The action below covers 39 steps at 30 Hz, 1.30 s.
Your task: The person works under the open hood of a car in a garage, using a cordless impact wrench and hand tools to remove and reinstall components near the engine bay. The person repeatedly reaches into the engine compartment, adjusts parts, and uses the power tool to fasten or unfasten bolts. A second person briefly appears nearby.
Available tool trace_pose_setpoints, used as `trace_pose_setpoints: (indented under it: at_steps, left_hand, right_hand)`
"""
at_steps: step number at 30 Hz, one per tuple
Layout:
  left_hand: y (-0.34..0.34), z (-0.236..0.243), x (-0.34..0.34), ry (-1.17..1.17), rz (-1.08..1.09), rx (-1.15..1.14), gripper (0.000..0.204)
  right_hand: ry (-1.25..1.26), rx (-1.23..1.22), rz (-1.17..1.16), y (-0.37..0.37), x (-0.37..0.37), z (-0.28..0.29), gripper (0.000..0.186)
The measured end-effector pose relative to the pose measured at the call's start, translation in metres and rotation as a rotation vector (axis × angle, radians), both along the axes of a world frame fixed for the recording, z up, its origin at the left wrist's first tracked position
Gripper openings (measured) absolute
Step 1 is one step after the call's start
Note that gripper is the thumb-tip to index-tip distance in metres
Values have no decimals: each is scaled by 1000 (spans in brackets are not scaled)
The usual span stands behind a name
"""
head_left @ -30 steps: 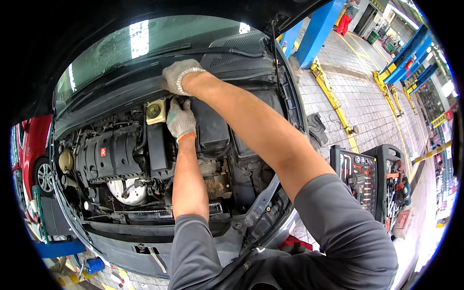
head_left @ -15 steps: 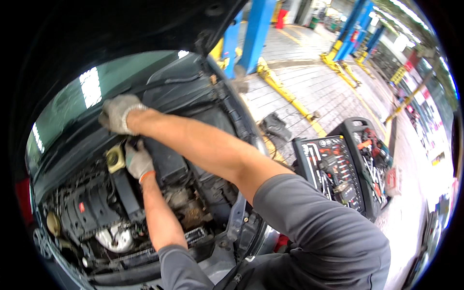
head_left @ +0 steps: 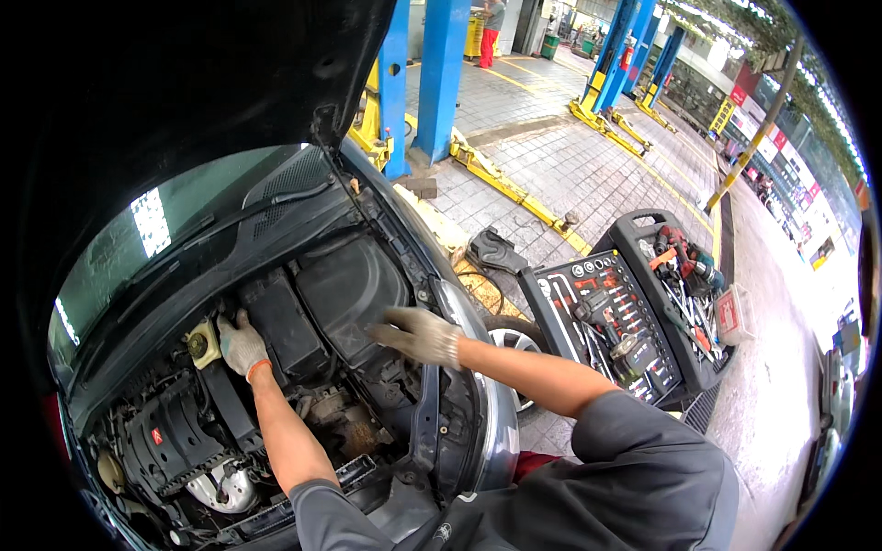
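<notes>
My left hand [head_left: 243, 347], in a pale knitted glove with an orange cuff, reaches into the engine bay of a car with its hood up. Its fingers are stretched out and apart, between a yellowish fluid reservoir [head_left: 204, 345] and a black box-shaped cover [head_left: 281, 321]; their tips are partly hidden among dark parts. My right hand [head_left: 419, 336], gloved too, hovers over the right side of the bay, near a large black molded cover [head_left: 354, 285]. Slightly blurred, its fingers point left, extended, with nothing seen in them. The engine cover [head_left: 175, 424] lies left of my left forearm.
Beside the car, an open toolbox [head_left: 588, 317] holds sockets, wrenches and power tools. A dark plastic part [head_left: 496, 250] lies on the tiled floor near the front wheel [head_left: 516, 356]. Blue lift posts [head_left: 441, 83] with yellow arms [head_left: 514, 193] stand beyond. The raised hood [head_left: 211, 64] overhangs the bay.
My right hand has come back from the windshield base toward the right side of the bay, its fingers now stretched. The left hand stays by the reservoir. The view has shifted.
</notes>
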<state>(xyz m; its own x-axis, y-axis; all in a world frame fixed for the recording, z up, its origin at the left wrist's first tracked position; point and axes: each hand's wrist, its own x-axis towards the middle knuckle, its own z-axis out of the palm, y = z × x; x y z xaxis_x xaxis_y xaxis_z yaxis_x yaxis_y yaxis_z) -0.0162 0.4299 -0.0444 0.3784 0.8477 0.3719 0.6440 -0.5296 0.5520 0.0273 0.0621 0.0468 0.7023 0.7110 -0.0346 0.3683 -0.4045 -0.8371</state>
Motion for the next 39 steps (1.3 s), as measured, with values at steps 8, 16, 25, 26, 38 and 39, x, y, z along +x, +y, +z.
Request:
trace_pose_setpoints:
  at_steps: [8, 16, 25, 26, 38, 39]
  left_hand:
    - [19, -7, 7, 24, -18, -50, 61]
    - [-60, 42, -34, -139, -232, 7, 60]
    - [-362, 64, -207, 145, -1341, -188, 32]
    - [-373, 53, -221, 182, -1381, -230, 31]
    - [-419, 37, -269, 326, -1347, -604, 23]
    - [-423, 39, -269, 317, -1321, -668, 22]
  right_hand:
    - [344, -21, -338, -151, -54, -26, 43]
    - [454, 264, -640, -254, -122, -51, 40]
    - [368, 12, -323, -228, -204, -58, 41]
    - [356, -15, -293, -227, -211, -55, 42]
    - [406, -96, -201, -289, -273, -57, 47]
    - [407, -103, -192, -293, -274, -56, 48]
